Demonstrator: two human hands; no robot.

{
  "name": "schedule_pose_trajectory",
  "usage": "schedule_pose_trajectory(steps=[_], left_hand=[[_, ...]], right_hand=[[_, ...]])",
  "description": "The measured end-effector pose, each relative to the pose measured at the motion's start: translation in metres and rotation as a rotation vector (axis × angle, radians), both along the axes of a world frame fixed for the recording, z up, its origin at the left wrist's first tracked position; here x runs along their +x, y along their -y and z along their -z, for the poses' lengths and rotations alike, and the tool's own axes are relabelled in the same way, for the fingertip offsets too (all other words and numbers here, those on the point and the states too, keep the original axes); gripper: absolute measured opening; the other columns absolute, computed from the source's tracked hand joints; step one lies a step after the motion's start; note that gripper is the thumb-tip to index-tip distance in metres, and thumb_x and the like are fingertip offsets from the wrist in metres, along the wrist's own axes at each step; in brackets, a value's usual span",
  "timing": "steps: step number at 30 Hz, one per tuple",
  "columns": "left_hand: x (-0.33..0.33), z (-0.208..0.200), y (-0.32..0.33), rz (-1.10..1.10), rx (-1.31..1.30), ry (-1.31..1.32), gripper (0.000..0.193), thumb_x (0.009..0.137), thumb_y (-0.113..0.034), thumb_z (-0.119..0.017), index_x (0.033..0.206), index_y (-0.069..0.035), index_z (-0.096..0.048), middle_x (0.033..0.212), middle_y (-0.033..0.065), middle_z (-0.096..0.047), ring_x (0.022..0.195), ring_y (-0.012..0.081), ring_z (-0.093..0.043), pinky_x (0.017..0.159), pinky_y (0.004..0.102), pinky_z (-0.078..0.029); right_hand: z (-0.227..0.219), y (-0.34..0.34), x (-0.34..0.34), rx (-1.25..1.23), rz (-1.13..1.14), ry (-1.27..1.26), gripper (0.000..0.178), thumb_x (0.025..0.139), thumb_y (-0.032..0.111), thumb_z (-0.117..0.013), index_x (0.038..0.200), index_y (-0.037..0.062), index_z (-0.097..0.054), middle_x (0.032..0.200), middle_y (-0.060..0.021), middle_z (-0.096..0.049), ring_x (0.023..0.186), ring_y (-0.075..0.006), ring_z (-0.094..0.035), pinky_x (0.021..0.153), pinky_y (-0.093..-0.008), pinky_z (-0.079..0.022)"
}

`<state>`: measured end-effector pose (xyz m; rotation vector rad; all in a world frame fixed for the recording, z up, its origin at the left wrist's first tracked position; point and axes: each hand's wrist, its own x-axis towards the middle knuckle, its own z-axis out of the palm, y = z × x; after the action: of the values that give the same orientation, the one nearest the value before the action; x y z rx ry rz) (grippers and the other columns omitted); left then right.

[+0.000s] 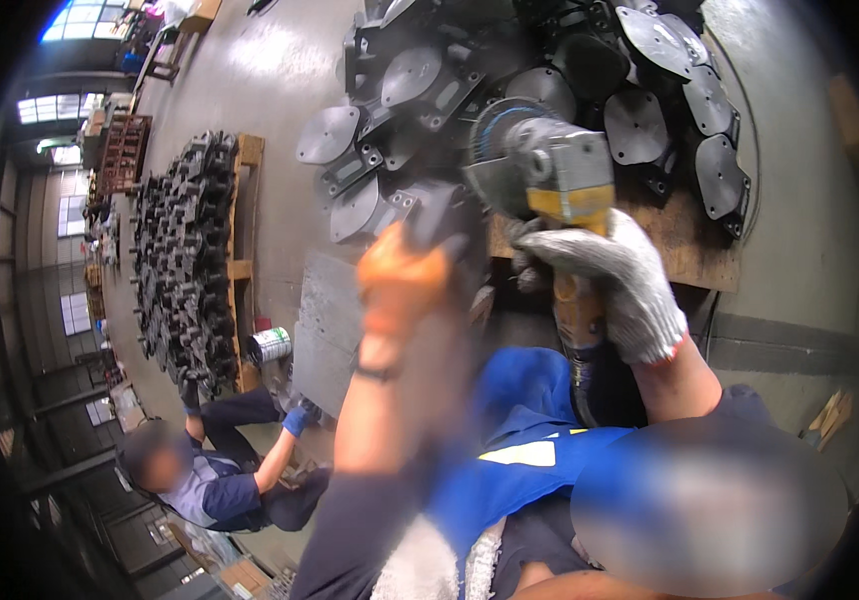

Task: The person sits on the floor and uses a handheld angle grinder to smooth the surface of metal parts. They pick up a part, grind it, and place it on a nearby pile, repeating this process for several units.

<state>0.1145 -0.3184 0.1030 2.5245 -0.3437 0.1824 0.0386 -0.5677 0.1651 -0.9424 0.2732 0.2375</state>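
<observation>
Grinder (572, 178) sat upper right of centre, your right grip (625, 275) wrapped round it, presumably for control; your left grip (403, 275) met a metal part (438, 213), probably steadying it; closure too blurred to tell.

The left grip (403, 275) is blurred, its fingertips perhaps hidden.

No text, label, number or sign is legible anywhere in view.

Angle grinder (572, 178) in gloved right hand (630, 285).
</observation>
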Motion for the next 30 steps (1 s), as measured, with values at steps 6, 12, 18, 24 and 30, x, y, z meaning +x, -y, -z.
schedule_pose_trajectory(steps=[6,12,18,24,30], left_hand=[[-0.079,-0.079,-0.137,-0.081,-0.264,-0.380,0.026,0.084,-0.016,-0.084,0.101,0.000,-0.074,0.093,0.0073,-0.075,0.081,0.0135,-0.069,0.077,0.0288,-0.055],[-0.145,-0.002,-0.316,-0.032,0.441,-0.153,0.033,0.086,0.005,-0.065,0.115,-0.006,-0.074,0.107,0.0135,-0.074,0.098,0.0262,-0.072,0.086,0.0371,-0.060],[-0.183,0.133,-0.461,-0.396,0.852,-0.476,0.039,0.098,-0.014,-0.055,0.137,-0.008,-0.057,0.123,0.0161,-0.068,0.117,0.0322,-0.064,0.101,0.0399,-0.051],[-0.164,0.107,-0.375,-0.983,0.292,-0.210,0.044,0.100,-0.038,-0.051,0.097,0.000,-0.073,0.107,0.0288,-0.070,0.104,0.0468,-0.067,0.090,0.0499,-0.055],[-0.141,0.085,-0.354,-0.925,0.150,-0.281,0.045,0.098,-0.043,-0.052,0.107,-0.005,-0.075,0.113,0.0247,-0.072,0.110,0.0446,-0.067,0.096,0.0492,-0.053]], right_hand=[[0.013,-0.037,-0.003,-0.070,-0.249,0.139,0.024,0.092,0.020,-0.074,0.103,-0.0012,-0.073,0.086,-0.0071,-0.071,0.074,-0.0149,-0.068,0.071,-0.0279,-0.055],[-0.001,-0.086,-0.017,-0.013,-0.422,-0.066,0.022,0.093,0.020,-0.072,0.099,-0.0006,-0.072,0.083,-0.0074,-0.071,0.072,-0.0166,-0.069,0.070,-0.0291,-0.056],[-0.003,-0.125,-0.047,0.012,-0.548,-0.081,0.032,0.097,0.025,-0.070,0.114,-0.0007,-0.063,0.088,-0.0079,-0.067,0.071,-0.0177,-0.066,0.065,-0.0291,-0.055],[0.006,-0.181,-0.028,-0.181,-0.752,-0.030,0.029,0.096,0.025,-0.071,0.110,-0.0003,-0.065,0.084,-0.0075,-0.068,0.066,-0.0163,-0.066,0.060,-0.0276,-0.054],[0.008,-0.224,0.000,-0.128,-0.787,0.011,0.034,0.093,0.023,-0.074,0.114,-0.0021,-0.066,0.084,-0.0092,-0.070,0.064,-0.0153,-0.067,0.057,-0.0269,-0.055]])
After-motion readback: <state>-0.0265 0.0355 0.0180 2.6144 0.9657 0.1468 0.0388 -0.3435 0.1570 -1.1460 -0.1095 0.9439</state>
